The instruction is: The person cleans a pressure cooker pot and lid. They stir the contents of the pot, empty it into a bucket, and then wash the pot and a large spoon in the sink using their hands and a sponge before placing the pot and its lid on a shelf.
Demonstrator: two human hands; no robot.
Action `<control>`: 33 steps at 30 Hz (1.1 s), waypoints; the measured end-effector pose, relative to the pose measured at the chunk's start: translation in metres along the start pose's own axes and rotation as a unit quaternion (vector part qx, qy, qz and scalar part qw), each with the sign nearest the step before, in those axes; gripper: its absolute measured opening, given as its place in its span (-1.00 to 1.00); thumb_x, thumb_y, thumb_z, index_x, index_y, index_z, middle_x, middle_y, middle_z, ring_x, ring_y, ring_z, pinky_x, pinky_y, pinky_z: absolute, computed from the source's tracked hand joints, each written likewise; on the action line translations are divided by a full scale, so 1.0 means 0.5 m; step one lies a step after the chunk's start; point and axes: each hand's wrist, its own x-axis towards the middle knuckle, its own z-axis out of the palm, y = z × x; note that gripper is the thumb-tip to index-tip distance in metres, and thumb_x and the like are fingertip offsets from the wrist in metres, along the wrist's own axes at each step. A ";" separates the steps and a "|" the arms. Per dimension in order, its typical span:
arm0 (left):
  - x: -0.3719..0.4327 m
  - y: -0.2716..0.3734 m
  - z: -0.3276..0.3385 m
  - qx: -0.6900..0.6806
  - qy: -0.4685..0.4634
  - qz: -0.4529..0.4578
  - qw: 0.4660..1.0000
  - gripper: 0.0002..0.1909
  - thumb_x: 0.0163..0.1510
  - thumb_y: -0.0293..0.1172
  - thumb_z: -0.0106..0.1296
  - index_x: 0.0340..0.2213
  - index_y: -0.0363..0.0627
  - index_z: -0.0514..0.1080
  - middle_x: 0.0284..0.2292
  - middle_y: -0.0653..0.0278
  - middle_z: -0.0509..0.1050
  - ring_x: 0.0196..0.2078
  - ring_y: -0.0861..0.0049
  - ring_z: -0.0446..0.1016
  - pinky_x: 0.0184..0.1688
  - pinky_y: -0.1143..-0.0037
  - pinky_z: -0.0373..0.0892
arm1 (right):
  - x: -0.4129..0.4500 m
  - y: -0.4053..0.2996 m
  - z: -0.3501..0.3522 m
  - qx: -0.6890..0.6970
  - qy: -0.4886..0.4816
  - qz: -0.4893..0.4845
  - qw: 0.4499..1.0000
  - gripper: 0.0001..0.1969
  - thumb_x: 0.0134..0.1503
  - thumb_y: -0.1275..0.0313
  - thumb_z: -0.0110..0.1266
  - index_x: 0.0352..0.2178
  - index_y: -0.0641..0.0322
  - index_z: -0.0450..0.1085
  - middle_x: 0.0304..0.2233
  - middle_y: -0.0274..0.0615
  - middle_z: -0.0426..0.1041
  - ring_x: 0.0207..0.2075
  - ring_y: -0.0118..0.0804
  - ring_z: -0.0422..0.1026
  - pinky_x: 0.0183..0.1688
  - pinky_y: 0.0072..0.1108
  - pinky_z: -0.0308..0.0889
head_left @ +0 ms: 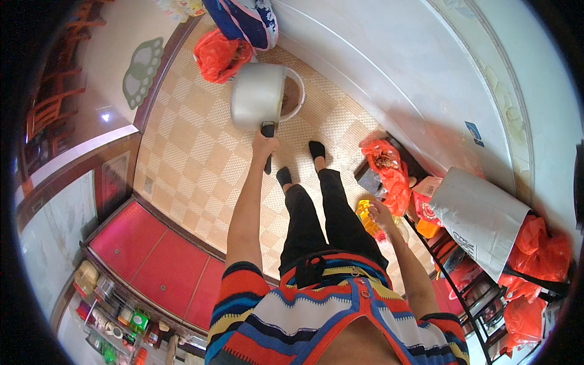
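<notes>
My left hand grips the black handle of a metal pot. The pot is tilted on its side over a round bucket with a pale rim, which holds something brown. What is inside the pot is hidden from view. My right hand hangs low at the right with its fingers curled, beside or in front of a bottle of yellow oil; whether it touches the bottle cannot be told. Past the pot, a red plastic bag stands on the tiled floor.
At the right, red plastic bags lie by a black rack with a grey-white bag. Red cabinet doors and a shelf of bottles are at the lower left. A dark blue patterned fabric item stands by the wall.
</notes>
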 end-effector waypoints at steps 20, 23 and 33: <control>-0.048 -0.109 -0.106 -0.505 -0.239 -0.089 0.825 -0.82 -0.12 -0.46 0.05 -0.62 -0.21 0.26 -0.74 0.34 0.26 -0.78 0.72 0.20 -0.78 0.69 0.12 | 0.020 -0.055 0.031 -0.085 -0.029 -0.127 0.988 -0.69 0.03 0.35 -0.11 -0.22 0.34 0.32 -0.38 -0.05 0.41 -0.35 -0.28 0.40 -0.29 -0.54 0.29; -0.119 -0.106 -0.134 -0.539 -0.247 -0.085 0.801 -0.81 -0.10 -0.44 0.05 -0.62 -0.21 0.26 -0.73 0.33 0.27 -0.79 0.75 0.18 -0.79 0.70 0.10 | -0.006 -0.178 0.040 -0.048 -0.059 -0.016 0.997 -0.71 0.04 0.36 -0.08 -0.24 0.35 0.33 -0.47 -0.09 0.42 -0.42 -0.32 0.41 -0.33 -0.56 0.29; -0.458 -0.101 -0.218 -0.603 -0.235 -0.084 0.757 -0.75 -0.21 -0.60 0.02 -0.46 -0.21 0.18 -0.75 0.35 0.22 -0.83 0.74 0.14 -0.84 0.69 0.04 | -0.026 -0.503 0.090 -0.202 0.038 -0.442 0.873 -0.86 0.06 0.54 -0.10 -0.32 0.36 0.30 -0.44 -0.10 0.37 -0.43 -0.26 0.36 -0.37 -0.52 0.26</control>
